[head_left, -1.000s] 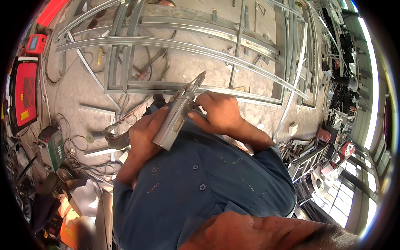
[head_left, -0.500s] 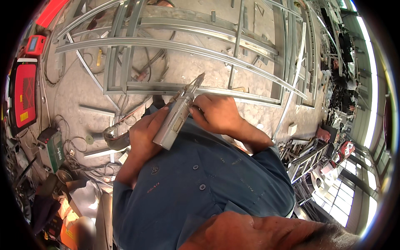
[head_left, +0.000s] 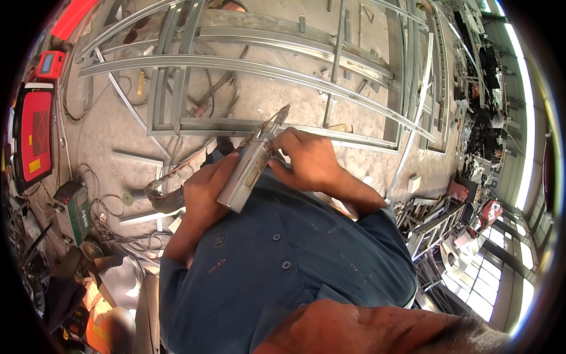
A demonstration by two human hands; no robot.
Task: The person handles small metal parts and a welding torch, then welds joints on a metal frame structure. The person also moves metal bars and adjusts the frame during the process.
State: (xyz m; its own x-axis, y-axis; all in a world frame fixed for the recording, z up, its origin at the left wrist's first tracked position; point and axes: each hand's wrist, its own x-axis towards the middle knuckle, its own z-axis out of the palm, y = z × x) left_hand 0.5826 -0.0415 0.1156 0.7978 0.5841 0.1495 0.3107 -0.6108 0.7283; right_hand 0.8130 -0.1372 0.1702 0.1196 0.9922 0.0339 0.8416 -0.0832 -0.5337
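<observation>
A grey metal welding gun (head_left: 244,177) with a narrow pointed nozzle lies slantwise in front of my chest, its tip up and to the right. My left hand (head_left: 203,192) is wrapped round its left side, the fingers partly hidden underneath. With bent fingers, my right hand (head_left: 309,159) grips at the gun's right side near the base of the nozzle. Its thumb and forefinger are a little apart there, and the fingertips are partly hidden. A thick dark hose (head_left: 162,199) curves beside my left wrist. Just beyond the nozzle lies a metal frame (head_left: 253,64) of long silvery bars.
Cables (head_left: 132,239) lie tangled on the floor at the left, near a green box (head_left: 73,215). A red-fronted machine (head_left: 36,133) stands at the far left. Loose metal strips (head_left: 137,156) lie close by. Racks of metal parts (head_left: 436,230) are on the right.
The fingers of my right hand have shifted on the gun's side, with the thumb lower and further from the forefinger. My left hand and the welding gun stay almost still.
</observation>
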